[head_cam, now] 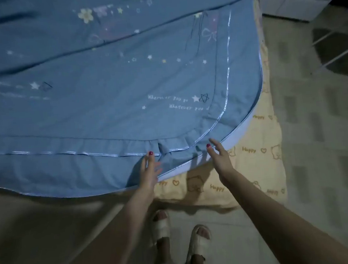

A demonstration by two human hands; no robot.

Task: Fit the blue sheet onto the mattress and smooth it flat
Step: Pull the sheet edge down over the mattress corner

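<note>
So the blue sheet (108,99) is spread over most of the mattress (261,166), printed with little white stars, a flower, a bow and some cursive lettering. A shiny ribbon trim runs just inside the sheet's edge, with a gathered ruffle band outside it. The corner nearest the person isn't tucked: the hem curves across and leaves the mattress's yellow bear-and-"Happy" cover showing beside it. A couple of long creases sit at the sheet's far side.

Both hands hover at that loose corner with fingers spread and relaxed, holding nothing. The left hand (150,171) is over the ruffle, the right hand (219,156) right at the hem. White slippers (198,244) stand on the floor below the sheet's corner.
</note>
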